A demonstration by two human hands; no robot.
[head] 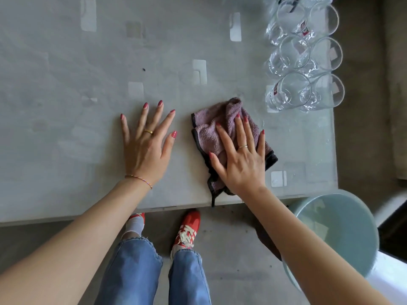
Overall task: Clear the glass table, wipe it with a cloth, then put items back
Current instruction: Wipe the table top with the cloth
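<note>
left hand (147, 148): yours, flat on the glass table (66, 106), fingers straight and spread, holding nothing.
right hand (240, 159): yours, fingers straight, pressing down on the cloth (222, 124).
cloth: crumpled, purple with a dark edge, near the table's front edge, one corner hanging over it.
glasses (304, 56): clear, grouped at the table's far right corner, apart from the cloth.
bucket (339, 234): pale blue, on the floor beside the table's near right corner.
</note>
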